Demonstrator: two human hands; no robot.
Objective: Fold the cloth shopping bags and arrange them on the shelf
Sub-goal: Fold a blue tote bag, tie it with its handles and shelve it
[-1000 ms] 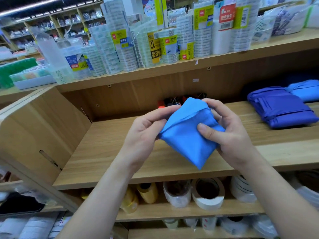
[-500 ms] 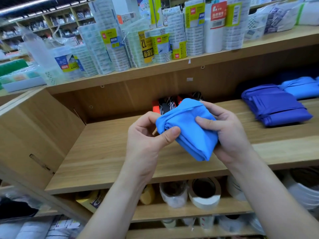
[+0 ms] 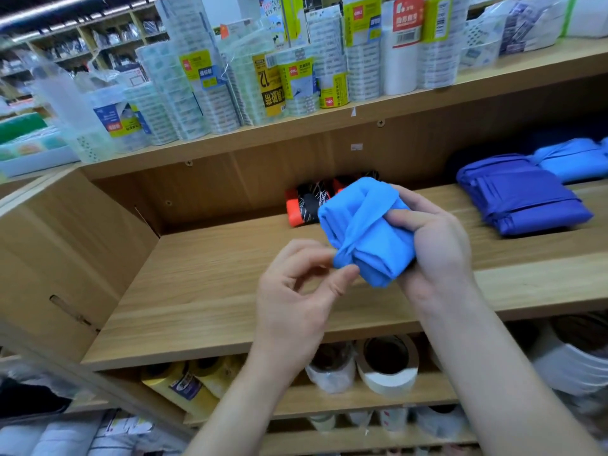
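In the centre of the frame the light blue bag [image 3: 365, 232] is being held in the air above the wooden shelf [image 3: 204, 291], now as a compact bundle. One second ago it was hanging as a loose pointed shape between both hands; half a second ago it was already rolled shorter. Now a strap of the same cloth is running across the bundle, from the top right down to the lower left.

The right hand [image 3: 434, 245] is closing around the right side of the bundle, with the fingers curled over its upper edge, so it is carrying the whole bag. The left hand [image 3: 296, 297] is half open; its thumb and forefinger are pinching only the strap end at the lower left corner of the bundle, and the other fingers are loose.

This is probably meaning that the folding is almost finished and the strap is being wrapped or tucked to keep the bundle closed. The placing is not yet done. At the right of the frame a dark blue folded bag [image 3: 519, 195] is lying on the same shelf, with another light blue one [image 3: 572, 156] behind it, and an orange and black packet [image 3: 306, 202] is lying behind the hands.
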